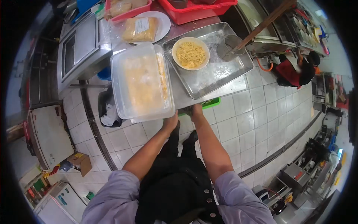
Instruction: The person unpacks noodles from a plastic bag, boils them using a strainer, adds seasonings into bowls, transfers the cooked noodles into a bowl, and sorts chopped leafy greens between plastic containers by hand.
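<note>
Both of my hands reach beneath the front edge of the metal table [223, 89]. My left hand [171, 121] is just below the corner of a large clear plastic container [143, 84], and its fingers are hidden. My right hand [195, 111] is beside a bright green tray [213, 102] under the table; its fingers are mostly out of sight too. Whether either hand grips the tray cannot be made out. The container holds something yellowish under a cloudy lid. A white bowl of yellow noodles [190, 54] rests on a metal baking tray [214, 80].
A metal cylinder [228, 46] with a wooden stick stands on the baking tray. Behind are a bagged yellow food pack [140, 30] on a white plate and a red crate [197, 13]. A black bin [108, 108] is at left; another person [296, 69] is far right.
</note>
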A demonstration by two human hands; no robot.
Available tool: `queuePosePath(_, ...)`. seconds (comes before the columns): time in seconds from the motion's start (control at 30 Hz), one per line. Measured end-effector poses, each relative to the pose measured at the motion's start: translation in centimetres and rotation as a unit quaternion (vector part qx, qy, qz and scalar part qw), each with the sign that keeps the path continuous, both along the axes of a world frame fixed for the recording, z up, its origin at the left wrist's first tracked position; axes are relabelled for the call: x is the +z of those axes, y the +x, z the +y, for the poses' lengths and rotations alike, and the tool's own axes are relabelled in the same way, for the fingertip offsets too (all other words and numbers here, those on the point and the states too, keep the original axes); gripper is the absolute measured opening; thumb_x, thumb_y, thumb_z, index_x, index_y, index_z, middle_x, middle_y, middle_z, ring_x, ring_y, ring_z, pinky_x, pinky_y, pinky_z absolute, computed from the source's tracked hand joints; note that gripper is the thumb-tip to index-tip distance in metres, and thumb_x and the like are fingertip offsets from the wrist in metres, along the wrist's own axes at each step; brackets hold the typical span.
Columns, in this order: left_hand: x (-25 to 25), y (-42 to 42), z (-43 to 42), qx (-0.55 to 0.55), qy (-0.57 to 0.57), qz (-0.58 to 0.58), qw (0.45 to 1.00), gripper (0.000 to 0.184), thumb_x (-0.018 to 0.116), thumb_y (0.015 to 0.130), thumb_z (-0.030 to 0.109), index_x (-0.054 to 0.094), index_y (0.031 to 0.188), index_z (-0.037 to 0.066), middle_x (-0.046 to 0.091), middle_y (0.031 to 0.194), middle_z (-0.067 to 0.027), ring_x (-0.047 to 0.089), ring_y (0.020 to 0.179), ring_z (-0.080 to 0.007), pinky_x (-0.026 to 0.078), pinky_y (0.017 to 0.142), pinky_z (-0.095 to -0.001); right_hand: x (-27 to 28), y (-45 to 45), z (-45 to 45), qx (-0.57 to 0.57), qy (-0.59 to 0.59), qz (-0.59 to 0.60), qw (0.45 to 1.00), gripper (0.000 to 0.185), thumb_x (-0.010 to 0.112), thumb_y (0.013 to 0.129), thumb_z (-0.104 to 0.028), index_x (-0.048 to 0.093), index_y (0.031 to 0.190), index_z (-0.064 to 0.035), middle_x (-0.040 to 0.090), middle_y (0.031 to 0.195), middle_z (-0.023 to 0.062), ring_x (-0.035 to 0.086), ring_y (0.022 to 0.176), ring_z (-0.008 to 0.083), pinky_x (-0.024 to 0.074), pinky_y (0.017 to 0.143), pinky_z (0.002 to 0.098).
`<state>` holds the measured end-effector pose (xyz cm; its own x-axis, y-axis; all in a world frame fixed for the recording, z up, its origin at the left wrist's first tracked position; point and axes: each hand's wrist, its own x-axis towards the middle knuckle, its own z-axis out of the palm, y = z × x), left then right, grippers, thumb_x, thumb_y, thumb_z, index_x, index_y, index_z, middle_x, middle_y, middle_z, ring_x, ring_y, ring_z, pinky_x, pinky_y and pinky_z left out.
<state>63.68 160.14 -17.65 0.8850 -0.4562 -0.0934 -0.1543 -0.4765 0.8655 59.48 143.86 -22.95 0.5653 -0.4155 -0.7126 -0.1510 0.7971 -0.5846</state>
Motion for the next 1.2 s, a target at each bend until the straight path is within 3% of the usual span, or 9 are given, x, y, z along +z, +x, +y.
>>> queuePosePath(0.1,2.4,-2.0,3.6,-0.008,-0.001,0.114,0.993,0.031,0.057,0.109,0.022,0.064,0.13,0.0,0.069,0.128,-0.0196,0.065,0.124,-0.0352,0.047,0.109,-0.0467,2.4,-2.5,-2.5,0.045,0.022,0.116,0.992,0.048,0.062,0.104,-0.05,0.064,0.13,-0.0092,0.073,0.116,0.0088,0.075,0.096,0.0259,0.0645,0.069,0.0461)
queuePosePath(0.27,10.2,-5.8,6.8,-0.101,-0.019,0.285,0.953,0.017,0.061,0.109,0.013,0.067,0.118,0.0,0.073,0.107,-0.0091,0.069,0.109,-0.0149,0.053,0.098,-0.0311,10.1,-4.8,-5.6,0.136,0.029,0.143,0.98,0.044,0.059,0.106,-0.052,0.066,0.131,-0.0173,0.074,0.12,0.0044,0.073,0.105,0.0226,0.0624,0.078,0.0451)
queuePosePath(0.4,15.8,-6.3,5.8,-0.152,-0.114,0.287,0.939,0.017,0.058,0.11,0.012,0.067,0.118,0.0,0.072,0.107,-0.0062,0.068,0.101,-0.0128,0.054,0.093,-0.0302,13.1,-7.4,-7.5,0.159,0.079,0.164,0.97,0.045,0.06,0.104,-0.058,0.068,0.129,-0.022,0.075,0.12,0.0003,0.07,0.109,0.0197,0.059,0.082,0.0424)
queuePosePath(0.47,19.3,-4.5,3.3,-0.158,-0.139,0.278,0.937,0.015,0.056,0.11,0.01,0.067,0.116,0.0,0.071,0.106,-0.0052,0.067,0.098,-0.012,0.054,0.091,-0.0301,15.1,-8.6,-8.3,0.141,0.086,0.139,0.976,0.047,0.065,0.101,-0.057,0.069,0.127,-0.019,0.075,0.114,0.0027,0.072,0.101,0.021,0.0604,0.078,0.0417)
queuePosePath(0.67,27.7,1.8,-6.2,-0.094,-0.249,0.182,0.947,0.013,0.06,0.106,0.007,0.067,0.115,0.0,0.069,0.099,-0.0053,0.067,0.095,-0.013,0.053,0.087,-0.029,25.3,-10.1,-11.3,0.154,0.123,0.06,0.979,0.045,0.07,0.098,-0.055,0.071,0.118,-0.0151,0.076,0.104,0.0022,0.073,0.088,0.0181,0.0599,0.067,0.0358)
queuePosePath(0.87,33.8,6.5,-17.7,-0.048,-0.209,-0.053,0.975,0.045,0.072,0.099,0.009,0.052,0.139,0.002,0.065,0.128,-0.0113,0.064,0.12,-0.0202,0.048,0.105,-0.0352,34.8,-7.1,-21.4,0.163,0.09,-0.06,0.981,0.041,0.064,0.104,-0.047,0.071,0.12,-0.0107,0.076,0.107,0.0063,0.074,0.09,0.0211,0.0605,0.068,0.0371)
queuePosePath(0.97,35.7,6.9,-24.4,-0.008,-0.218,-0.165,0.962,0.059,0.077,0.097,0.014,0.047,0.145,0.001,0.061,0.139,-0.0176,0.058,0.136,-0.0275,0.044,0.114,-0.0406,35.9,-2.9,-28.8,0.205,0.03,-0.108,0.972,0.047,0.063,0.105,-0.046,0.066,0.129,-0.0061,0.075,0.116,0.0091,0.074,0.104,0.0241,0.0606,0.079,0.0377)
queuePosePath(1.1,37.2,9.2,-30.2,0.006,-0.093,-0.134,0.987,0.065,0.08,0.096,0.024,0.046,0.146,0.001,0.058,0.145,-0.0225,0.054,0.141,-0.0342,0.042,0.118,-0.0431,36.1,5.4,-35.3,0.223,-0.088,-0.096,0.966,0.049,0.074,0.099,-0.038,0.066,0.131,-0.0016,0.074,0.12,0.0101,0.074,0.106,0.022,0.0604,0.087,0.0384)
queuePosePath(1.2,37.2,11.3,-30.9,-0.05,-0.004,-0.021,0.999,0.068,0.081,0.095,0.031,0.047,0.147,0.005,0.058,0.146,-0.0215,0.055,0.141,-0.0343,0.042,0.118,-0.043,33.4,11.9,-37.9,0.415,-0.32,-0.018,0.852,0.06,0.075,0.098,-0.043,0.063,0.137,-0.0003,0.074,0.125,0.011,0.074,0.103,0.0214,0.0603,0.091,0.0401)
